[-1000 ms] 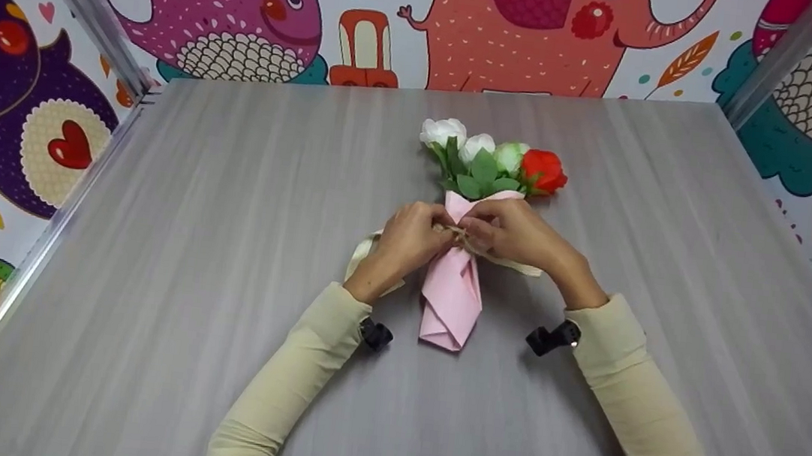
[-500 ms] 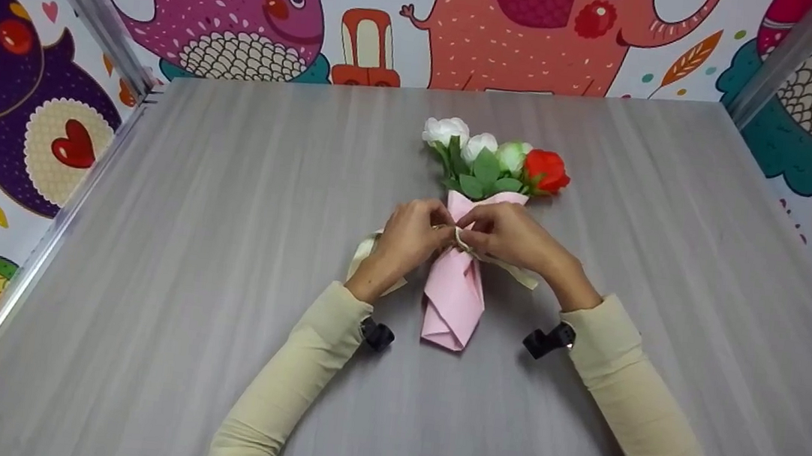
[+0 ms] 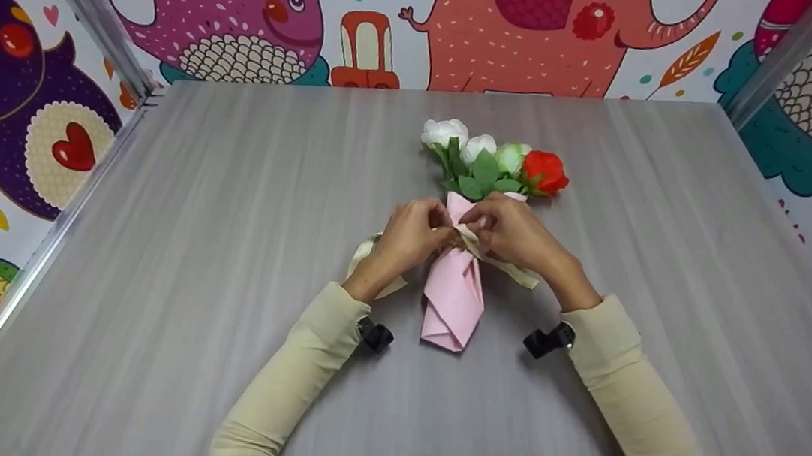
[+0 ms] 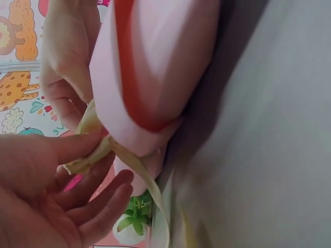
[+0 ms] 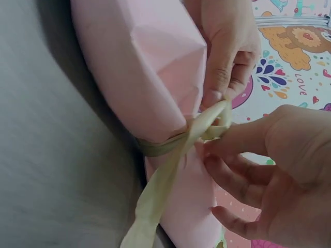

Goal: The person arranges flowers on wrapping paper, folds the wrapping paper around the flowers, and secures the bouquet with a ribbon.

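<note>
Both arms in long cream-beige sleeves (image 3: 301,368), cuffs snug at the wrists, small black camera unit strapped under each wrist (image 3: 374,334), left hand (image 3: 408,240) and right hand (image 3: 518,234) bare, no gloves.

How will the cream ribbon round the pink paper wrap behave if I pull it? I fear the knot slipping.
The cream ribbon likely is floppy: its loose tail droops and twists. It probably weighs little. It seems to cinch the pink paper wrap, which creases, so a hard pull may crumple it.

Pink paper-wrapped bouquet (image 3: 453,293) flat on the table — cream ribbon (image 5: 170,170) cinched round its waist, ends trailing.
</note>
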Motion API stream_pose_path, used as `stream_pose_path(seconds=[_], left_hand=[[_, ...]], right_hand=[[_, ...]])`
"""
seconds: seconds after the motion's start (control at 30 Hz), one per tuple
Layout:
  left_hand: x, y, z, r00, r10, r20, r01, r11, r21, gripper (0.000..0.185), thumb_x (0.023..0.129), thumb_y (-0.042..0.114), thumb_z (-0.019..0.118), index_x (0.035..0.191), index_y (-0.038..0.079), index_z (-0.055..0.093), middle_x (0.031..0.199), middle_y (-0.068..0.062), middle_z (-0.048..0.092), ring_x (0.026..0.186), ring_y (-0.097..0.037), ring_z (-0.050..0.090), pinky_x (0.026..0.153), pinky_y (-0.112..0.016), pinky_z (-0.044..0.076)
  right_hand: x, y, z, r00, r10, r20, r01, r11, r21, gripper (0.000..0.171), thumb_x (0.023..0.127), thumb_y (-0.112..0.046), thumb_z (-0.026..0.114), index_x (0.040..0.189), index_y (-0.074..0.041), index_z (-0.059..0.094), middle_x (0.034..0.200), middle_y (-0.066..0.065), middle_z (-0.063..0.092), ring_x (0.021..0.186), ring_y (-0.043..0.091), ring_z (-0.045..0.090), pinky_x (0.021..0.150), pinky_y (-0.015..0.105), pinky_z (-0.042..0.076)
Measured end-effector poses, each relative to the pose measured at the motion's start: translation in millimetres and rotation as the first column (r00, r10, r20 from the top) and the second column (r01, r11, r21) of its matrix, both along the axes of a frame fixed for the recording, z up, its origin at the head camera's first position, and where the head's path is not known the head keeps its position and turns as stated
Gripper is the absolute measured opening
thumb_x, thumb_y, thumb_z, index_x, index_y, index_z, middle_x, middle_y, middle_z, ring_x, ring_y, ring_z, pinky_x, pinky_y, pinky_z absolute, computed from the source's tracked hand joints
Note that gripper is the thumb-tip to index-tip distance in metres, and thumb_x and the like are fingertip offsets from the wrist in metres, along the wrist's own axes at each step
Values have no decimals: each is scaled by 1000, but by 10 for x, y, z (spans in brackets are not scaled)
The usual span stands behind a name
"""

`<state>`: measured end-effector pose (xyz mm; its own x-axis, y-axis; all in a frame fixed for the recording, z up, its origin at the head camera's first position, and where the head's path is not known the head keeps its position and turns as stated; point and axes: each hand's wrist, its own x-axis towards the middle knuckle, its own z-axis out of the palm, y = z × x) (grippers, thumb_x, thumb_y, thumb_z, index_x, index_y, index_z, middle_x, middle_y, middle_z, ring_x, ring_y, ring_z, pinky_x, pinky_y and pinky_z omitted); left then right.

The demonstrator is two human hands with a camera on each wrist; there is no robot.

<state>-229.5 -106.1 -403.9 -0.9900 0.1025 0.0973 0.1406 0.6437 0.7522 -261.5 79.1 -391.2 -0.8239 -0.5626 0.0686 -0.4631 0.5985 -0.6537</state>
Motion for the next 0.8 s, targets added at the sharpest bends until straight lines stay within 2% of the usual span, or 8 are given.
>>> stream_pose_path(seconds=[0.23,0.4,0.6,0.8], left_hand=[[-9,3,-18,1000,1,2,-1,1000,-2,7,84,9,74,85,6,68,83,-5,67,78,-15,56,70,-26,44],[-12,6,-31,1000,7,-15,-7,1000,-16,9,82,8,75,83,5,67,79,-6,67,77,-16,57,69,-27,44],[-14,13,-37,1000,5,-21,-5,1000,-27,12,80,6,75,79,5,63,77,-4,63,77,-18,57,67,-27,43],[-28,-12,-15,1000,-11,5,11,1000,-11,10,80,7,77,84,4,69,84,-9,70,79,-16,59,70,-25,45]], right_hand=[[5,3,-1,999,40,21,-39,999,-27,18,87,3,70,102,-3,78,90,15,74,71,20,65,63,23,49],[12,-7,-11,998,51,26,-50,998,-27,18,86,-1,73,103,-5,78,92,12,76,72,17,64,65,23,48],[18,-28,-44,998,52,-22,-53,998,-37,21,84,3,70,101,-6,79,90,10,75,71,14,58,63,22,45],[23,-41,-46,1000,19,-12,-20,999,-45,19,83,5,70,97,-4,79,88,11,76,74,15,59,64,21,44]])
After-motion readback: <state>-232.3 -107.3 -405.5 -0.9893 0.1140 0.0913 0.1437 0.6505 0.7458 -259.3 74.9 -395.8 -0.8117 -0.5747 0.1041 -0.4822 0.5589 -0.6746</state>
